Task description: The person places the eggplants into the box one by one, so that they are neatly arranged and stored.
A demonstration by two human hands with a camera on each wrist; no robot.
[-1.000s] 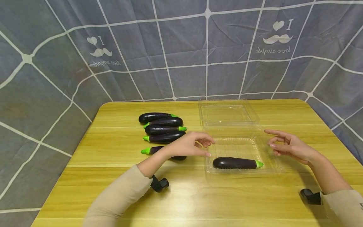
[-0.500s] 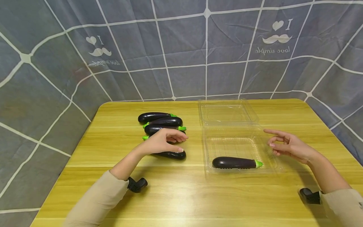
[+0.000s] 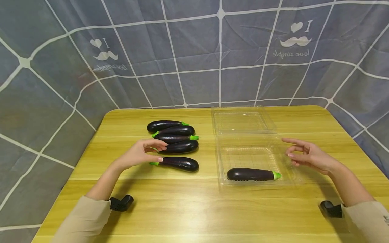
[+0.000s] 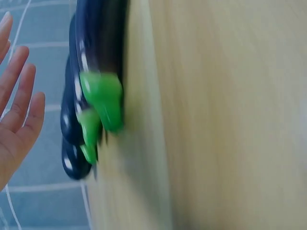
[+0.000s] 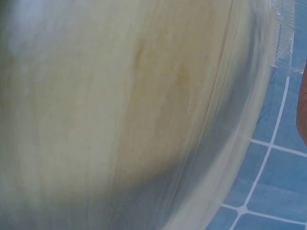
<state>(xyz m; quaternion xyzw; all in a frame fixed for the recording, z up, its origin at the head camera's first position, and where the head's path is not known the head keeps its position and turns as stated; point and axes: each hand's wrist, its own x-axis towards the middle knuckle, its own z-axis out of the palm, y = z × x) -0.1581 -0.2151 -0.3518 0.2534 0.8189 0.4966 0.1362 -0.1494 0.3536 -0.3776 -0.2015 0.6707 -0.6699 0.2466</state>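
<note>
My left hand (image 3: 138, 155) hovers at the stem end of the nearest eggplant (image 3: 181, 164), fingers loosely bent, holding nothing. In the left wrist view, spread fingers show beside the green stem (image 4: 102, 96) of an eggplant. My right hand (image 3: 311, 158) is held over the right side of a clear plastic clamshell box (image 3: 219, 162), relaxed and holding nothing. One eggplant (image 3: 250, 174) lies in the front of the box's tray, its green stem to the right. Only a sliver of the right hand shows in the right wrist view.
Several more eggplants (image 3: 171, 130) lie in a row behind the nearest one. The box's lid (image 3: 243, 119) lies opened flat toward the back of the wooden table (image 3: 194, 209). A grey curtain with white lines (image 3: 200, 50) hangs behind the table.
My left hand has moved left from the box's left edge, across the nearest eggplant to its stem end. The right hand and the box have stayed in place.
</note>
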